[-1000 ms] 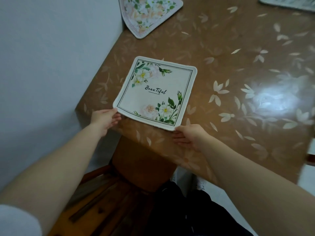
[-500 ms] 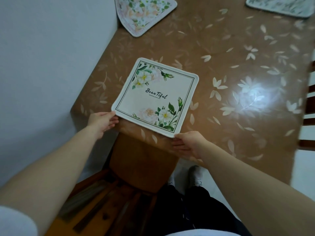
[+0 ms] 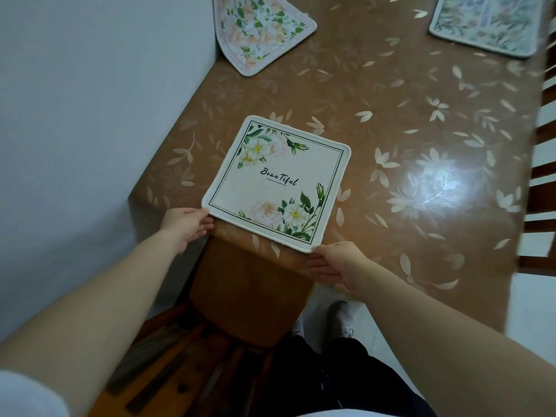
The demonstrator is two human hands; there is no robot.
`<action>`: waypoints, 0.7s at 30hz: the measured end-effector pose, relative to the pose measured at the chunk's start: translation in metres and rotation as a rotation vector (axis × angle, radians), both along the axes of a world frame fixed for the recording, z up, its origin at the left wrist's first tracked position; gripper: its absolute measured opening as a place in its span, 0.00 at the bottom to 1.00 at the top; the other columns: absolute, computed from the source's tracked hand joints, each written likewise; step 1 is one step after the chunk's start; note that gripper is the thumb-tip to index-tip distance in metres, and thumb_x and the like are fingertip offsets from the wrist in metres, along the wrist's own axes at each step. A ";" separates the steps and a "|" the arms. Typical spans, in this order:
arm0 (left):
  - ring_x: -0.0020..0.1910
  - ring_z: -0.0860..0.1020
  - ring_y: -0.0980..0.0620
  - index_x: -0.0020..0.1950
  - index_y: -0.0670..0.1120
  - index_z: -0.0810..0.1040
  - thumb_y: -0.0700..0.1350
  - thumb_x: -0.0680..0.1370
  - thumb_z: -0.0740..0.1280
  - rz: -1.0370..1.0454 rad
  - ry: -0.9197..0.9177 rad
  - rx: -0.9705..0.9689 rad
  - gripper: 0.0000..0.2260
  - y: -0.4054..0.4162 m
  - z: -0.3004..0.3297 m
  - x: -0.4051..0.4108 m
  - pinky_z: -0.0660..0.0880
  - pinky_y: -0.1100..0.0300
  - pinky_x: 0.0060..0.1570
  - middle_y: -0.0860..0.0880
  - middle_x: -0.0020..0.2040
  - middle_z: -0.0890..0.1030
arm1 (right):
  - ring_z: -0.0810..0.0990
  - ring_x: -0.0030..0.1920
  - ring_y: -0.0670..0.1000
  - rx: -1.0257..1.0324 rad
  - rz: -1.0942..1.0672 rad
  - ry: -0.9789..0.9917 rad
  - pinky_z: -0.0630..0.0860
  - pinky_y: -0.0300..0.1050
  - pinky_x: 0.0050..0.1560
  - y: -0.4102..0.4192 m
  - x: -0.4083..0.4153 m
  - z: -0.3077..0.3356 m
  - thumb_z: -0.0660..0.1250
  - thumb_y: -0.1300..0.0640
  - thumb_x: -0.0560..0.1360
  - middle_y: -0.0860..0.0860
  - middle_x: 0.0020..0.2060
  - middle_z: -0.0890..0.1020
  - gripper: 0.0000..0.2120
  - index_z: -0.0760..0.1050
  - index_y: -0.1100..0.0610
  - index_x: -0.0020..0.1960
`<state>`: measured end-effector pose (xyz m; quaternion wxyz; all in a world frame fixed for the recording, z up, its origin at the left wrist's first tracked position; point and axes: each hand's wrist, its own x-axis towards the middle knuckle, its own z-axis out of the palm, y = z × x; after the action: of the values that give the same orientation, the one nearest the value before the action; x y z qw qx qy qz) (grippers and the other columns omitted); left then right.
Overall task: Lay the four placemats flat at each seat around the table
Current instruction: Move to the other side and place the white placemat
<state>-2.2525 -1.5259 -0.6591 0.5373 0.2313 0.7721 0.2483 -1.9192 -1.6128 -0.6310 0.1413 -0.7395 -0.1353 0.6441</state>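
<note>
Cream cloth with a green line border and white flowers, the mat [image 3: 278, 183] lies flat at the near edge of the table [image 3: 421, 121], and both hands hold its near corners. The left hand [image 3: 185, 227] grips the near-left corner, thumb on top at the mat's rim and fingers curled below it at the table edge. The right hand [image 3: 337, 264] takes the near-right corner, its thumb meeting the rim while the fingers lie fairly straight under the overhang of the brown leaf-patterned cover; whether they actually pinch the mat cannot be told. The word "Beautiful" is printed at the mat's centre, between the two hands and just beyond them.

Below the hands, a brown chair back [image 3: 249, 293] stands pushed against the table edge, with the wooden seat [image 3: 168, 365] nearer the person. Under the right forearm are dark trousers [image 3: 346, 374] and a pale shoe [image 3: 341, 319] on the light floor.

Well beyond the left hand, a second mat [image 3: 258, 28] with pink and green flowers lies at the far-left table edge, its left side riding up against the wall [image 3: 90, 100]. Far beyond the right hand, a third mat [image 3: 487, 22] with pale leafy print lies flat near the far-right edge. Right of the right hand, wooden slats [image 3: 541, 188] of another chair show at the table's side.
</note>
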 end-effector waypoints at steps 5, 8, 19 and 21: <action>0.40 0.87 0.51 0.54 0.43 0.81 0.48 0.80 0.70 -0.018 0.039 -0.004 0.09 -0.002 0.005 0.004 0.82 0.56 0.40 0.46 0.42 0.88 | 0.89 0.39 0.56 -0.010 0.048 -0.036 0.87 0.53 0.46 0.001 0.002 0.004 0.69 0.55 0.81 0.57 0.39 0.89 0.12 0.84 0.64 0.50; 0.41 0.87 0.49 0.55 0.44 0.80 0.49 0.81 0.67 -0.023 0.093 0.001 0.09 0.000 0.010 0.010 0.82 0.55 0.41 0.44 0.45 0.87 | 0.89 0.38 0.56 -0.023 0.063 -0.086 0.85 0.45 0.35 0.004 0.004 0.007 0.66 0.52 0.81 0.58 0.38 0.89 0.15 0.84 0.64 0.49; 0.35 0.85 0.48 0.46 0.42 0.82 0.51 0.81 0.64 -0.171 0.441 0.048 0.14 0.008 0.027 0.029 0.76 0.58 0.32 0.45 0.38 0.86 | 0.83 0.32 0.55 0.115 0.270 -0.236 0.84 0.48 0.36 0.027 -0.001 0.014 0.64 0.57 0.80 0.60 0.40 0.88 0.11 0.81 0.63 0.50; 0.40 0.84 0.48 0.48 0.44 0.82 0.51 0.81 0.63 -0.271 0.485 0.183 0.13 0.011 0.024 0.030 0.75 0.60 0.35 0.45 0.44 0.85 | 0.82 0.33 0.50 0.224 0.402 -0.342 0.81 0.43 0.31 0.034 -0.004 0.014 0.65 0.55 0.80 0.55 0.41 0.87 0.11 0.82 0.61 0.53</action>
<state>-2.2222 -1.5150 -0.6347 0.3422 0.4325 0.8145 0.1802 -1.9230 -1.5784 -0.6169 0.0666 -0.7756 -0.3713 0.5062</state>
